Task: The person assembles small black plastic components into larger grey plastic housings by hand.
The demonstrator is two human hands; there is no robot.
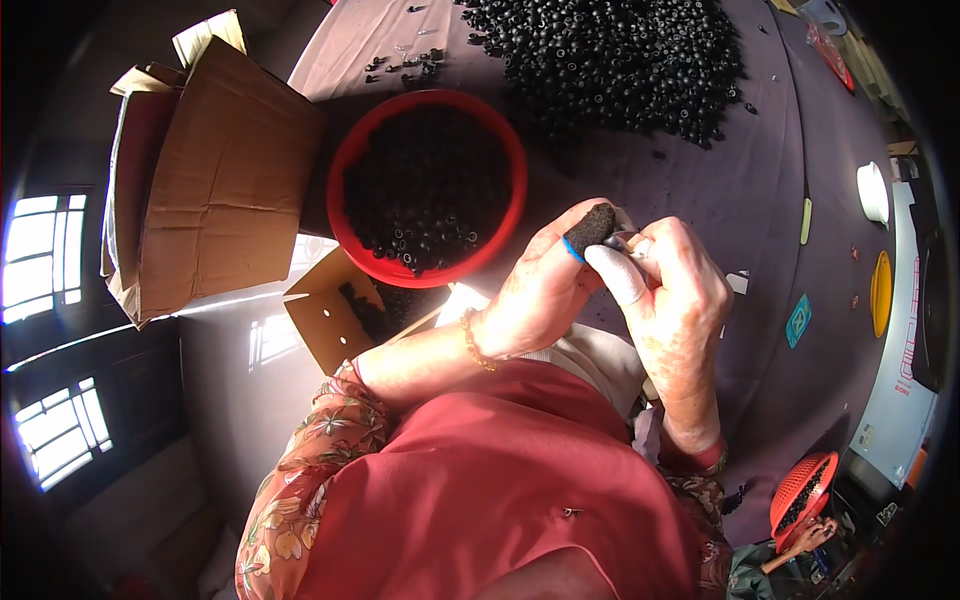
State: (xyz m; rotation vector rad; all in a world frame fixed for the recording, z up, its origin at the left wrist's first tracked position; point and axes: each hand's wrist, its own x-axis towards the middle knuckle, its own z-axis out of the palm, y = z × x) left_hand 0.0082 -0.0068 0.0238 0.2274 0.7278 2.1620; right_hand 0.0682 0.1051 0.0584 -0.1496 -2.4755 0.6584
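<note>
Above my lap, my left hand [540, 285] and my right hand [685, 300] meet with fingertips together. The left thumb wears a dark, rough cover [592, 232] with a blue edge; the fingers behind it are mostly hidden, and what they close on does not show. White covers [617, 275] sit on the right thumb and a right fingertip. My right thumb and finger pinch a small black round part [613, 242], close beside the left thumb. To the left, a red basin [340, 215] holds many such black parts.
A large heap of black parts [620, 70] covers the table's far side. Left stand a tall cardboard box [220, 170] and a small open carton [325, 320]. On the right lie a blue card [798, 320] and a yellow dish [881, 295]. Another person's hand [815, 537] nears a red basket [808, 480].
</note>
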